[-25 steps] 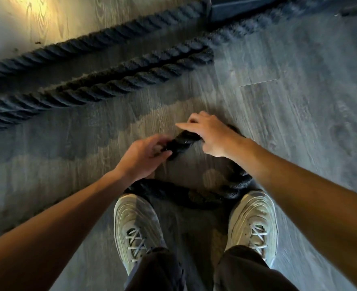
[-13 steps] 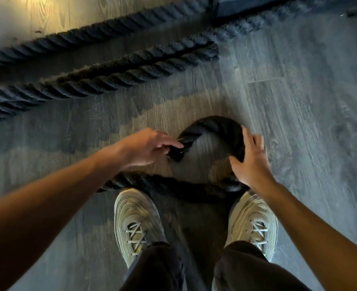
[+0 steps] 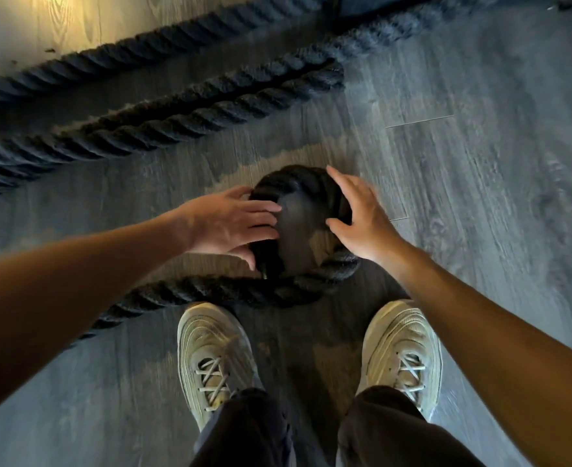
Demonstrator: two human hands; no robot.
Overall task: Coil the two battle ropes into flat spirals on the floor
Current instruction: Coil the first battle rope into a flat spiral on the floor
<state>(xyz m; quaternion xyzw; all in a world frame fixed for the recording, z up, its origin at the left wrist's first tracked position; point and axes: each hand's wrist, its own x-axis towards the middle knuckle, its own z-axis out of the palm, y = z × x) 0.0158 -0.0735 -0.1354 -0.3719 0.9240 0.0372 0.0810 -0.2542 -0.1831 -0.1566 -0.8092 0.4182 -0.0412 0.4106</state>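
Note:
A thick black battle rope (image 3: 210, 291) lies on the grey wood floor in front of my feet, its end bent into one small round loop (image 3: 298, 178). My left hand (image 3: 227, 224) grips the rope's capped end on the loop's left side, thumb below it. Spread over the loop's right side, my right hand (image 3: 362, 217) presses on the rope with its fingers and thumb. The rope's tail runs off to the lower left under my left forearm. Another black rope (image 3: 163, 126) lies doubled in long lines across the floor farther away.
A further rope strand (image 3: 136, 55) runs along the back left. My two pale sneakers (image 3: 210, 352) stand just behind the loop. A dark object (image 3: 362, 5) sits at the top edge. Bare floor (image 3: 496, 197) extends to the right.
The loop has been drawn tighter and rounder. My left hand carried the rope end back toward the tail, and my right hand shifted up onto the loop's right side.

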